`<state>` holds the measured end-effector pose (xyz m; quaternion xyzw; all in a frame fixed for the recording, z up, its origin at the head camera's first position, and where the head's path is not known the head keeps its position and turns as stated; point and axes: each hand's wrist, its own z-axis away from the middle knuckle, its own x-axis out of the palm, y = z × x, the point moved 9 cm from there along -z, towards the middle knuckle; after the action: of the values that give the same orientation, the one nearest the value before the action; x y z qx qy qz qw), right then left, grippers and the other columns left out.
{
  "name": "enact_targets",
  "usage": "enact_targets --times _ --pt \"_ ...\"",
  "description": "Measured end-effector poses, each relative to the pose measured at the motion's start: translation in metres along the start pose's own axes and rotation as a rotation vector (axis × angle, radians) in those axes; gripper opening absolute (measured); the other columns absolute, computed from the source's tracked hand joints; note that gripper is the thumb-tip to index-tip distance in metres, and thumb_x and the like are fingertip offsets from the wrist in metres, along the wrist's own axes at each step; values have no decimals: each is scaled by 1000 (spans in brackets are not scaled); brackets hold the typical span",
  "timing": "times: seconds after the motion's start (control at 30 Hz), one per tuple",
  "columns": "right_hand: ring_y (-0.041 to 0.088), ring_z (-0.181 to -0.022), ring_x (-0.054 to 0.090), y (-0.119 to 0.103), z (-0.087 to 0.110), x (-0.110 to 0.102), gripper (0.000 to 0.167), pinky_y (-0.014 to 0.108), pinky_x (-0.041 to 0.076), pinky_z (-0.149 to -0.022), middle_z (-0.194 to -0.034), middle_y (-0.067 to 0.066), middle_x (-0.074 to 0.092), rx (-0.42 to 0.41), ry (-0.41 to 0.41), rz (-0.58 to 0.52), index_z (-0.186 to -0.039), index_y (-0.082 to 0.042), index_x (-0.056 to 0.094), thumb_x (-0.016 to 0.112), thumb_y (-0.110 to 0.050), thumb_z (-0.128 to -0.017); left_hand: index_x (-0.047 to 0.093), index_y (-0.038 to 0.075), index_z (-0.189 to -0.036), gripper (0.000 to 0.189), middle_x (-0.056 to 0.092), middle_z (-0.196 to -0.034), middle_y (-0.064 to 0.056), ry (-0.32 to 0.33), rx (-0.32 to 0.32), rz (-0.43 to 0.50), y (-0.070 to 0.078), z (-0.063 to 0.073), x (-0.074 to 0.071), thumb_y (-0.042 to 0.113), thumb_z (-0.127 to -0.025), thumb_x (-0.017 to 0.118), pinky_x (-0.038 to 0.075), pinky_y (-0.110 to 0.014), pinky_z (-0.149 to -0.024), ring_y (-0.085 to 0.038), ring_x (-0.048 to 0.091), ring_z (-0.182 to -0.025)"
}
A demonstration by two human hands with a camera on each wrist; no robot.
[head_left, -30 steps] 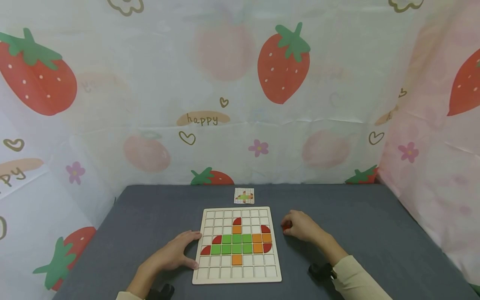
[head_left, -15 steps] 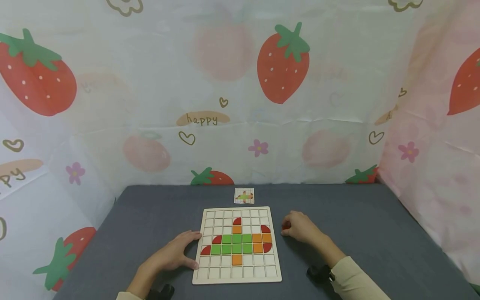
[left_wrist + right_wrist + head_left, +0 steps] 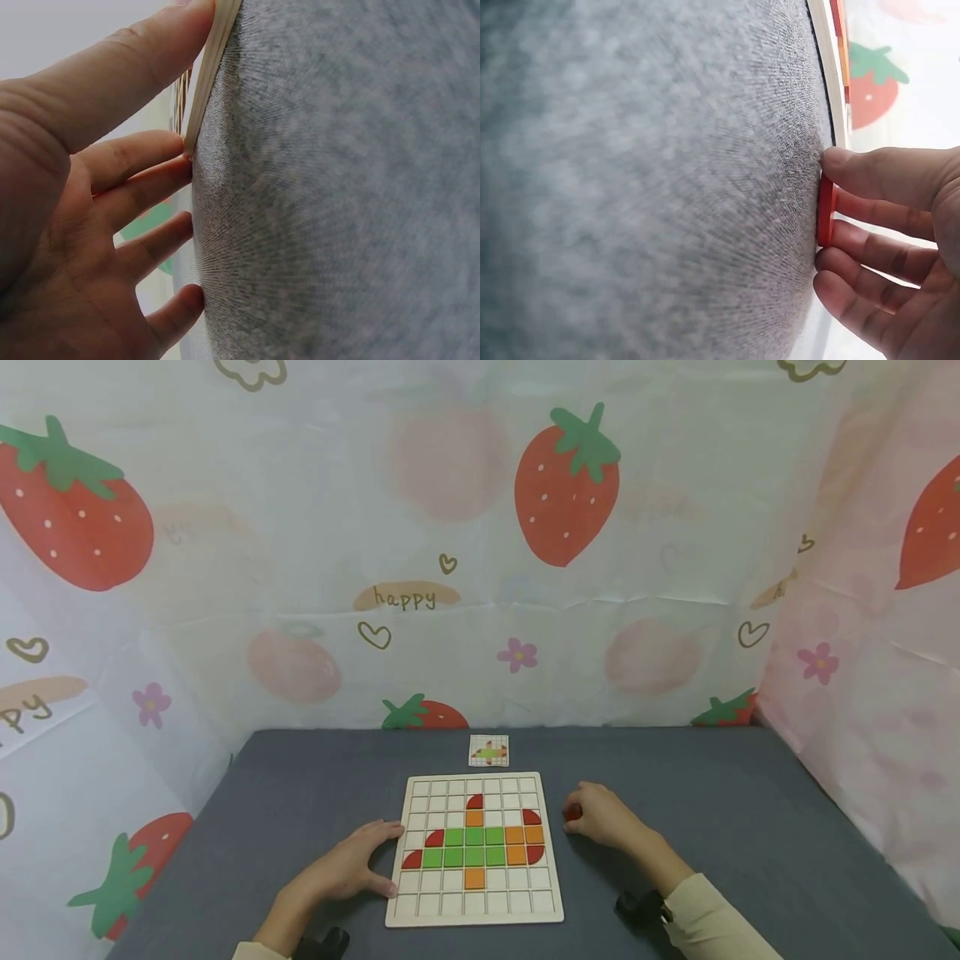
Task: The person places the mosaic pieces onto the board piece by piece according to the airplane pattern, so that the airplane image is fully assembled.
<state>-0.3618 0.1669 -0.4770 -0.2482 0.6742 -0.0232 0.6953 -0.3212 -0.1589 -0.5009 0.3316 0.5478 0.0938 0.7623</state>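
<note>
A wooden grid board (image 3: 446, 907) lies on the table with green and orange square tiles (image 3: 474, 857) and red quarter-round tiles (image 3: 475, 802) in its cells. My left hand (image 3: 348, 864) rests at the board's left edge, thumb and fingers spread; its thumb and fingertips touch the wooden side (image 3: 199, 105) in the left wrist view. To the right of the board, my right hand (image 3: 603, 814) pinches a red tile (image 3: 826, 212) between thumb and fingers, down at the tabletop. That tile appears edge-on in the right wrist view, mostly covered by the hand in the head view.
A small pattern card (image 3: 488, 751) with a coloured grid picture lies behind the board. The dark grey table (image 3: 697, 793) ends at a hanging cloth (image 3: 337, 527) printed with strawberries, at the back and both sides.
The right fingers shift slightly around the red tile: it shows, is hidden half a second ago, and shows again now. The left hand and board stay put.
</note>
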Motion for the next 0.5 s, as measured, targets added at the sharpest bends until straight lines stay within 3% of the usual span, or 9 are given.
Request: enact_targets --times 0.33,0.5 --pt "11 -75 51 -4 7 -4 16 32 48 -69 -85 -1 57 -2 15 -45 -90 -8 75 81 -14 -77 51 2 -139 89 46 -148 -16 9 11 -9 0 0 0 27 -63 89 29 -64 -109 -44 30 -143" --pt "10 -76 49 -17 14 -6 17 28 47 -66 -87 -3 57 -48 12 -70 -93 -8 75 80 -13 -78 50 2 -139 89 46 -148 -16 10 10 -5 2 1 -1 27 -63 89 30 -65 -109 -44 30 -143"
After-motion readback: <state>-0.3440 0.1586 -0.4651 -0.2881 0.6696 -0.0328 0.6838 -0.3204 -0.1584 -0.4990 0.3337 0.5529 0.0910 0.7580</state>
